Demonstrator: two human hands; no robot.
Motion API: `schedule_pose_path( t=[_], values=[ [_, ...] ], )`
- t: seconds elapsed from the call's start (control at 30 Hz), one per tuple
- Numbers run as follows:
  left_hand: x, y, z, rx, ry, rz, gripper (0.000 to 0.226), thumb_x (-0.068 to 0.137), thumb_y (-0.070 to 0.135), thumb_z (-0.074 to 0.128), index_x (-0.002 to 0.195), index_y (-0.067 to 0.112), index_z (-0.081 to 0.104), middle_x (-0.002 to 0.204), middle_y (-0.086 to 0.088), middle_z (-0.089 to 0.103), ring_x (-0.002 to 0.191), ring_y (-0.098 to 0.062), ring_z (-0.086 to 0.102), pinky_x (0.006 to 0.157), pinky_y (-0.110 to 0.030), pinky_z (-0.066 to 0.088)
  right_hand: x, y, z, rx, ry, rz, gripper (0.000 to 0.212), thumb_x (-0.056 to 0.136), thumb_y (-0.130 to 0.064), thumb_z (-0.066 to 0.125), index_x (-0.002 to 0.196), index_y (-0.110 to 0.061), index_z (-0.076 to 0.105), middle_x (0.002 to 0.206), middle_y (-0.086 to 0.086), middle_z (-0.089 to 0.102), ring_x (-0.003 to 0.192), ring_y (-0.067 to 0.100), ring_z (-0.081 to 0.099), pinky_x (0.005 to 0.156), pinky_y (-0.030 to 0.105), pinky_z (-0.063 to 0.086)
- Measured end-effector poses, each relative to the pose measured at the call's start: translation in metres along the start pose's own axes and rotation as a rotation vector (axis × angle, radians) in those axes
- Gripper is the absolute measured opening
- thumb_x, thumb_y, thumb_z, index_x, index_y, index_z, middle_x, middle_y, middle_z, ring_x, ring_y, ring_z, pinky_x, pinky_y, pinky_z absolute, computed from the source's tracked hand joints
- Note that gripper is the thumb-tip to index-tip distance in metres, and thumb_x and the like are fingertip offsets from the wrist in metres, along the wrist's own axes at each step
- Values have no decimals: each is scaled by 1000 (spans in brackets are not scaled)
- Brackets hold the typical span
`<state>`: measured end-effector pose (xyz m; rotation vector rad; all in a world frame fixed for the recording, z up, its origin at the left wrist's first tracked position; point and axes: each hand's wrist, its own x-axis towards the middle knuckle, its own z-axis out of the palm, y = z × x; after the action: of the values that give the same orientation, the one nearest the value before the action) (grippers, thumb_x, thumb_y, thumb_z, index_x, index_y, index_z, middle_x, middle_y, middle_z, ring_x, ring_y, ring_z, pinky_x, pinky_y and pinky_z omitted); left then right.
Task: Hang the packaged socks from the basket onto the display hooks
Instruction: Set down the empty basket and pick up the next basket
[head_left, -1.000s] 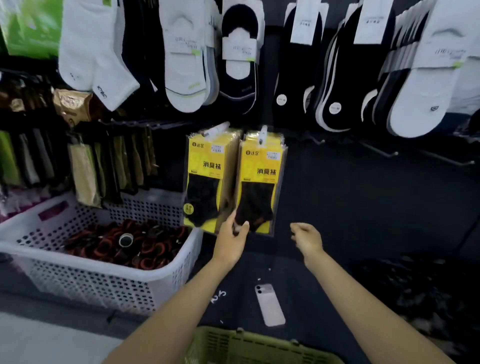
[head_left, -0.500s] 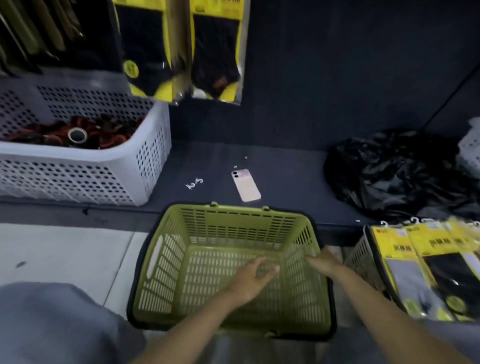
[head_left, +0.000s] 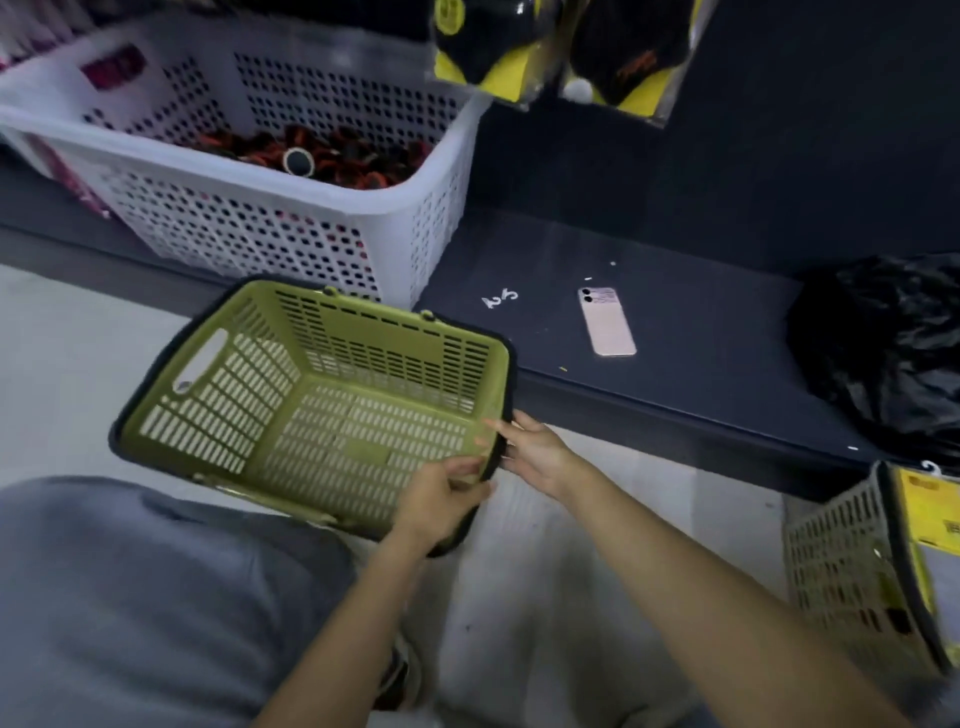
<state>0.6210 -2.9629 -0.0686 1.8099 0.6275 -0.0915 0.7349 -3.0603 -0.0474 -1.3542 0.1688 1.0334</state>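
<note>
A green plastic basket (head_left: 311, 395) with nothing inside sits tilted on the floor in front of my knees. My left hand (head_left: 441, 499) grips its near right corner over the dark rim. My right hand (head_left: 535, 452) touches the outside of that same corner with straight fingers. Two yellow-and-black sock packs (head_left: 493, 47) hang at the top; only their lower ends show. At the right edge, a second, beige basket (head_left: 852, 571) holds yellow sock packs (head_left: 930, 514).
A white perforated bin (head_left: 249, 208) of dark rolled items stands on the dark low shelf (head_left: 701, 364). A pink phone (head_left: 607, 321) lies on that shelf, a black plastic bag (head_left: 883, 343) at its right end. My grey-clad knee fills the lower left.
My view dropped from the hanging packs to the floor. Both hands came down to the green basket, my left now gripping its corner, and the basket has swung left and tilted.
</note>
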Motion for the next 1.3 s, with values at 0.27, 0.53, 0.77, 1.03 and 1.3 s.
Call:
schedule_pose_path(
  t=[0.27, 0.53, 0.77, 1.03, 1.3],
  values=[
    [11, 14, -36, -24, 210, 137, 34, 82, 10, 71, 116, 8, 66, 109, 4, 64, 95, -5, 60, 82, -5, 41, 9, -16, 27, -102, -47, 49, 41, 100, -22, 47, 139, -11, 40, 130, 10, 53, 115, 30, 58, 97, 36, 46],
    [27, 105, 77, -68, -116, 271, 36, 88, 34, 64, 120, 19, 63, 117, 9, 64, 109, -5, 57, 96, -21, 42, -117, -53, -187, -312, 711, -143, 22, 94, -14, 57, 116, -9, 56, 103, 10, 57, 84, 24, 59, 69, 26, 49],
    [4, 151, 189, -104, -572, 133, 18, 94, 26, 56, 107, 18, 64, 105, 0, 66, 91, -13, 60, 70, -15, 45, -219, -15, -291, -489, 1029, 91, 32, 95, -18, 54, 117, 4, 62, 121, 25, 61, 110, 37, 59, 92, 39, 46],
    [-7, 138, 249, -34, -618, -21, 21, 96, 31, 51, 104, 15, 62, 103, -2, 67, 88, -16, 60, 68, -20, 45, -210, 24, -320, -694, 1011, 33, 24, 92, -21, 60, 110, -7, 70, 111, 11, 70, 104, 23, 62, 83, 23, 43],
    [-16, 124, 277, -71, -657, -193, 36, 99, 34, 44, 125, 11, 54, 114, -2, 61, 95, -20, 59, 80, -29, 47, -186, 19, -297, -473, 860, -61, 29, 92, -16, 60, 117, -3, 66, 115, 16, 68, 103, 23, 63, 89, 27, 49]
  ],
)
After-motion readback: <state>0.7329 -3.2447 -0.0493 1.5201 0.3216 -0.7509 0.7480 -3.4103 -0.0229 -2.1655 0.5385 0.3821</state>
